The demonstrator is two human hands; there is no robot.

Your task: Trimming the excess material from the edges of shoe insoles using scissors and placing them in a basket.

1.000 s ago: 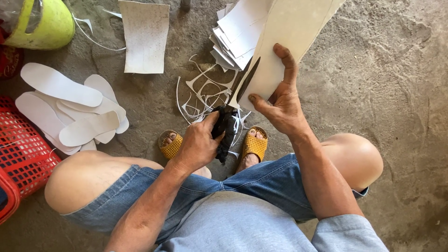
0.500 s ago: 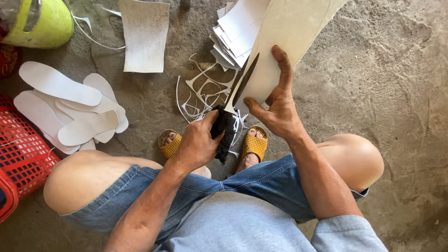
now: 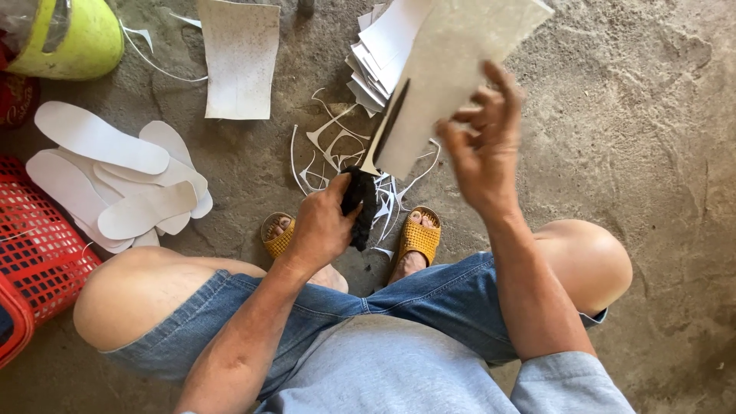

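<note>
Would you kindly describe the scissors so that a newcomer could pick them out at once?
Look above the person's bare knees, between the two yellow sandals. The left hand grips the scissors there, their blades biting into the pale sheet that the right hand holds up. Unlike the white scraps around them, their handles are wrapped in black cloth.

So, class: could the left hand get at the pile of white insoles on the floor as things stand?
Probably not straight away: the left hand is closed on the scissors, though nothing lies between it and the insoles.

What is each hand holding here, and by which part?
Left hand grips scissors by their black-wrapped handles. Right hand holds a pale sheet by its right edge.
</note>
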